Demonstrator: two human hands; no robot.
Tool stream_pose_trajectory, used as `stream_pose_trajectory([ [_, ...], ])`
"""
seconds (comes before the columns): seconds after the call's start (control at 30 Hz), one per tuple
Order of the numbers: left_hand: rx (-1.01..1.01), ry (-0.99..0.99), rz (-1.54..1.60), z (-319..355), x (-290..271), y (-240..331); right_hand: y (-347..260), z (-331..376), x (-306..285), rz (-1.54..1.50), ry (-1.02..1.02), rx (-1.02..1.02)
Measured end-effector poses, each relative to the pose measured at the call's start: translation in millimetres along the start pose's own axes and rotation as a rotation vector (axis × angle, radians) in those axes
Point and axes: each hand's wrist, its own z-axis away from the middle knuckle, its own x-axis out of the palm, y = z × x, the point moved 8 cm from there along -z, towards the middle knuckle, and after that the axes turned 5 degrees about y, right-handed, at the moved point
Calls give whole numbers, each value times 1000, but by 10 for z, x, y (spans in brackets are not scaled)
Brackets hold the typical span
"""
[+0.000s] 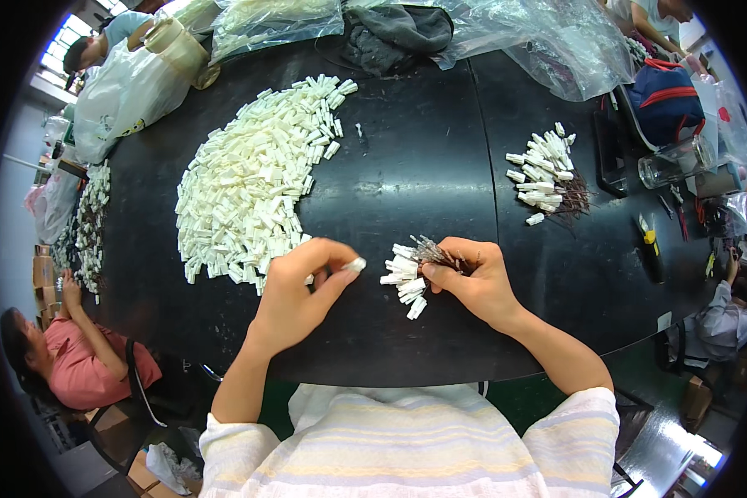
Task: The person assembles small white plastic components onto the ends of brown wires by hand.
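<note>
Over the near part of the black table, my left hand (300,280) is closed, pinching a small white plastic connector housing (354,265) between thumb and fingertips. To its right, my right hand (480,284) grips a bundle of short dark wires (433,251). White housings (403,274) are on or beside the bundle's left end; which of them are attached I cannot tell. The pinched housing is apart from the bundle. Beyond my left hand spreads a large heap of loose white housings (241,183). At the right lies another group of brown wires (574,199) with white ends.
A yellow-and-black cutter (649,241), a glass jar (675,163) and a blue-red bag (666,100) are on the right. Clear plastic bags (548,41) and a dark cloth (398,37) line the far edge. A person in pink (91,365) works at the left.
</note>
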Motion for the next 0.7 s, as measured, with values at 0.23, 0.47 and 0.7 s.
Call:
stream_pose_trajectory([
  [0.23,-31,-104,432,-184,260,-6,-11,9,2,-1,15,-4],
  [0.47,4,-117,441,-185,285,19,-9,-7,0,48,17,-18],
  [0.7,168,-108,172,-182,276,122,-50,2,25,62,35,-60],
])
